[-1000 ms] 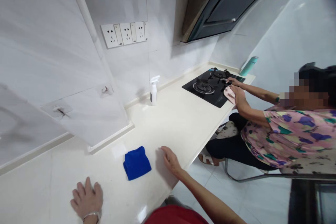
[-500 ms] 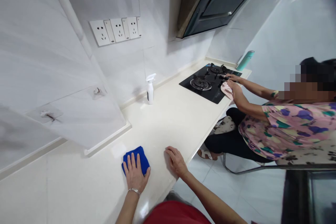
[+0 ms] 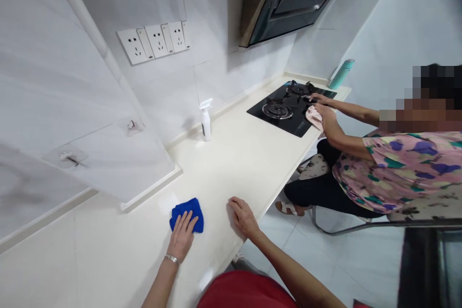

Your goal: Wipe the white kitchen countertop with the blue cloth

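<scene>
A folded blue cloth [image 3: 195, 208] lies on the pale countertop [image 3: 231, 168]. My left hand [image 3: 181, 237], with a silver bracelet on the wrist, rests its outstretched fingers flat on the near part of the cloth; its thumb is hard to make out. To the right, near the counter's front edge, my right hand [image 3: 243, 217] leans palm down on the bare top. Its fingers are loosely bent and I see nothing in them.
A white spray bottle [image 3: 205, 122] stands by the wall below several sockets [image 3: 157, 41]. Beyond it, a seated person [image 3: 411, 168] holds a pale pink cloth [image 3: 314, 116] at the black gas hob [image 3: 267, 110]. A teal bottle [image 3: 341, 74] stands in the far corner, and a range hood [image 3: 288, 5] overhangs.
My left hand has slid back toward the cloth's near edge, its fingers less spread, baring more of the cloth. My right hand stays at the counter edge. The view has shifted slightly.
</scene>
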Demonstrator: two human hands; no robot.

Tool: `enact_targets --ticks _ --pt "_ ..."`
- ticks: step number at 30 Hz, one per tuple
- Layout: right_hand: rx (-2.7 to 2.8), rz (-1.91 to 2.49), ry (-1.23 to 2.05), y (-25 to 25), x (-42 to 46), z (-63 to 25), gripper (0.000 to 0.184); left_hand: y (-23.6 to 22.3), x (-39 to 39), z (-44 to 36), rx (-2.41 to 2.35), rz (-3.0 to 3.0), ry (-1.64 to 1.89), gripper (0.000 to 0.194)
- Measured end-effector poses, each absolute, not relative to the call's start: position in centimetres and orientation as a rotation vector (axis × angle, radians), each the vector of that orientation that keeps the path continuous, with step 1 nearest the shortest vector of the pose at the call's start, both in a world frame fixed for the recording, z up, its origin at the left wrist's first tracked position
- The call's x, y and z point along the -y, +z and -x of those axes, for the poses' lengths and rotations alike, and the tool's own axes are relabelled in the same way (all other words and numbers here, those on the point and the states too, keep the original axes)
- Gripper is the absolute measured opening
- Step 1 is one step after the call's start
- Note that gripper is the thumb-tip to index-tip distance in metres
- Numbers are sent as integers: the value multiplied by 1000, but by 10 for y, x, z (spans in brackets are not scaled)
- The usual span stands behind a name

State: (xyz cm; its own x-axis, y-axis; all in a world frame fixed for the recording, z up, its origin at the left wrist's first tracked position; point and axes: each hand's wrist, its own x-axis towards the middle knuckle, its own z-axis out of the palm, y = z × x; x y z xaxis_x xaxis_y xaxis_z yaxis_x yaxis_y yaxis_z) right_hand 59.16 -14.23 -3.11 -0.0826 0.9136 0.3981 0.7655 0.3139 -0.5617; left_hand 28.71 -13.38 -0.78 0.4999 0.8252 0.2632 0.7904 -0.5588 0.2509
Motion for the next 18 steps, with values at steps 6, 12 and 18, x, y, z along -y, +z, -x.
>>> enact_targets --ticks 6,12,18 --pt "1870 1452 248 -37 142 -591 53 29 125 -278 -1627 -1831 806 43" --pt "1889 1486 285 -37 144 -593 51 60 130 -221 -1917 -1440 865 64" --pt "1915 1458 301 -39 145 -596 46 74 162 -138 -2260 -1231 629 43"
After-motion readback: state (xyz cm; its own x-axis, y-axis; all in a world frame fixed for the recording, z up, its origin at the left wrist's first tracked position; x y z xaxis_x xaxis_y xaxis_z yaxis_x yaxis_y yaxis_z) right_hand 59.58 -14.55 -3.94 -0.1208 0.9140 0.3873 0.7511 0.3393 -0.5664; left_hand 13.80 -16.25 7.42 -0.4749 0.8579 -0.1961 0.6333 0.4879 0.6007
